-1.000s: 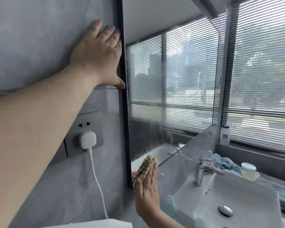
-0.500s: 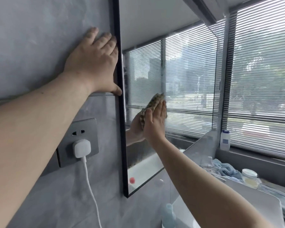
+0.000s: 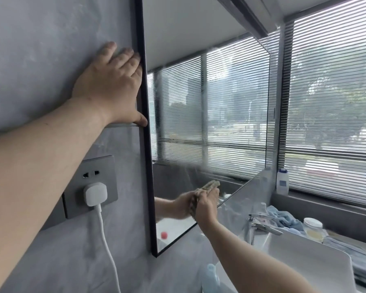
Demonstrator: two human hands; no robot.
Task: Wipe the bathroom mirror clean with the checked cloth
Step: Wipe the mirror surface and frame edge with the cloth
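The bathroom mirror (image 3: 209, 102) has a thin black frame and hangs on the grey wall; it reflects window blinds, with streaky haze across its lower part. My right hand (image 3: 206, 205) presses the checked cloth (image 3: 209, 185) flat against the glass near the mirror's bottom edge, fingers straight. Only the cloth's top edge and a strip at the palm show. My left hand (image 3: 112, 87) lies flat on the wall, fingers against the mirror's left frame and thumb at the frame edge.
A grey wall socket (image 3: 93, 185) with a white plug and cord sits left of the mirror. Below right is a white basin (image 3: 304, 269) with a chrome tap (image 3: 260, 225). A blue towel (image 3: 283, 217), a jar (image 3: 313, 229) and a white bottle (image 3: 282, 181) stand by the window sill.
My right hand went with the cloth from the mirror's bottom corner up to mid-glass, then back down to the lower edge, further right. My left hand stayed on the wall.
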